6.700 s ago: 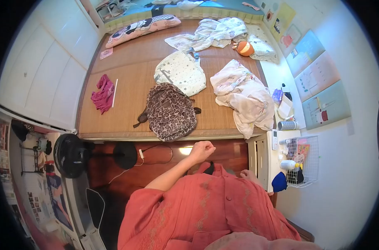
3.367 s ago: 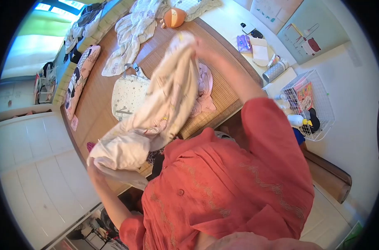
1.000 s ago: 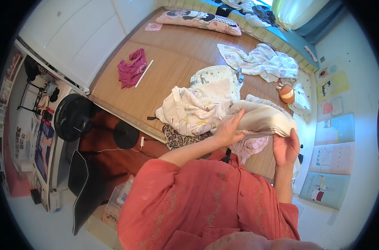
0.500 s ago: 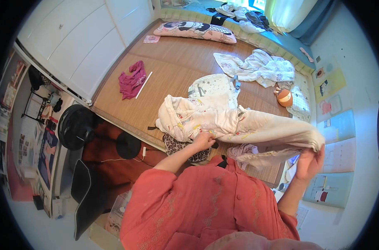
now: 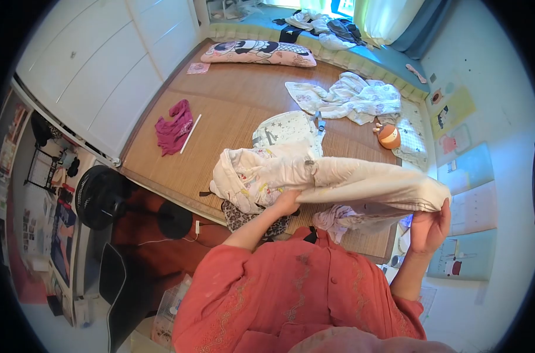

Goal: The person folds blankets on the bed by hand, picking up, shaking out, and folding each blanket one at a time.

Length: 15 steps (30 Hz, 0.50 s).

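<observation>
Head view: both hands (image 5: 430, 228) grip the cream blanket (image 5: 361, 179).

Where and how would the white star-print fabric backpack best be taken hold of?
I would pinch the blue-grey strap at the far right corner of the backpack, coming from the far side: it sticks out there, while the cream cartoon-print cloth covers the near side.

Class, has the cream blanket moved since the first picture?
Yes, the cream blanket has shifted leftward across the bed mat. It lay right of the leopard-print backpack; now its left end partly covers that.
</observation>
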### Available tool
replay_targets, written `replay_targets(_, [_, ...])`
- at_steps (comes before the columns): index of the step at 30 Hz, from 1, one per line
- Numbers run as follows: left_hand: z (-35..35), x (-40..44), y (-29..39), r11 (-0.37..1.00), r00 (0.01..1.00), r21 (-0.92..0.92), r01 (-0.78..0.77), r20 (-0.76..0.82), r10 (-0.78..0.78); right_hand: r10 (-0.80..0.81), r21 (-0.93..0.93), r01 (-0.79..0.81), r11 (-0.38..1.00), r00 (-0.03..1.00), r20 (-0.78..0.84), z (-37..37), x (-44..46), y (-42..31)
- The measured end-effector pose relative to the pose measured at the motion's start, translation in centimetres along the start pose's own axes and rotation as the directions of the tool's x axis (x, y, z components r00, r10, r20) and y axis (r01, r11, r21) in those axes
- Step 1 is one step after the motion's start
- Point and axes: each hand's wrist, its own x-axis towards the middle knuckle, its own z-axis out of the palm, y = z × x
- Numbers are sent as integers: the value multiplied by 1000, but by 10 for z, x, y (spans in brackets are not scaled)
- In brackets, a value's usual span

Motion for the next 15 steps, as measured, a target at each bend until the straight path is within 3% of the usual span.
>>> replay_targets(2, [9, -13, -25, 979, 913, 204, 18, 396, -99, -7, -54, 6, 999, 1000, -14, -1, -3, -3])
replay_targets(3, [10, -19, -32, 979, 911, 205, 9, 402, -93, -17, -55, 16, 998, 1000, -18, -3, -7, -6])
replay_targets(5, [7, -24, -42, 997, 962, 75, -8, 274, -13, -25, -161, 6, 987, 992, -120, -11, -14, -19])
replay_targets(7, [-24, -6, -34, 955, 924, 151, 253, 254, -285, -79, -217, 41, 975, 982, -172, -20, -18, -38])
replay_targets(8, [-39, 7, -30, 956, 959, 162, 244, 110, -263, -115, -265, 56, 963, 970, -215, -22, -19, -45])
replay_targets(9, [-38, 21, -48, 987, 971, 14, 160, -183, -155, -173, -301, 75, 951, 933, -316, -23, -16, -49])
replay_targets(10, [-65, 39, -29, 992, 957, -42, 117, -263, -124, -203, -310, 101, 945, 926, -319, -32, -12, -54])
replay_targets(11, [-96, 57, -8, 990, 968, -125, 69, -230, -96, -217, -299, 115, 947, 918, -333, -49, -7, -60])
replay_targets(12, [-125, 72, 17, 982, 953, -123, 145, -248, -172, -225, -286, 126, 950, 910, -347, -67, -6, -66])
replay_targets(13, [-149, 82, 41, 972, 933, -218, 90, -323, -158, -153, -259, 102, 961, 971, -184, -84, -8, -74])
replay_targets(14, [-171, 88, 63, 951, 904, -308, 30, -397, -157, -167, -262, 116, 958, 969, -184, -91, -9, -78])
replay_targets(15, [-191, 92, 86, 930, 868, -340, -140, -494, -50, -208, -266, 146, 953, 953, -221, -96, -10, -80])
